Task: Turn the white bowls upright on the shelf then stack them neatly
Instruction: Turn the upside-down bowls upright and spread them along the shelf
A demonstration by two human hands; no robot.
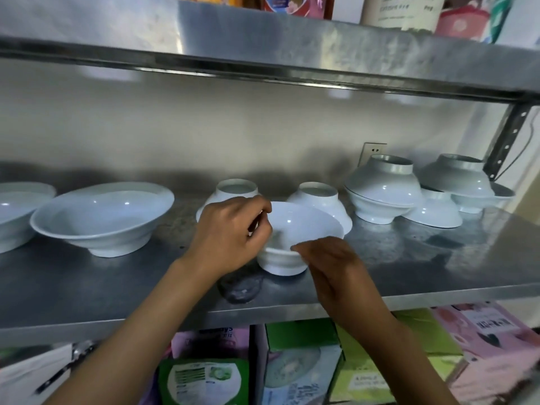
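A small white bowl [298,229] stands upright on the steel shelf [117,285] in front of me. My left hand [230,232] pinches its left rim. My right hand [330,258] touches its near right rim with the fingertips. Behind it two small white bowls lie upside down: one [233,191] at the left, one [318,197] at the right. Further right, more bowls are piled untidily, some inverted on upright ones [382,188] [458,176]. A wide upright bowl [102,217] stands at the left, and another [17,211] is cut off by the frame edge.
An upper steel shelf [263,51] hangs low over the bowls and carries packets and containers. A perforated bracket [508,141] stands at the back right beside a wall socket [372,152]. Coloured cartons [301,363] fill the level below the shelf.
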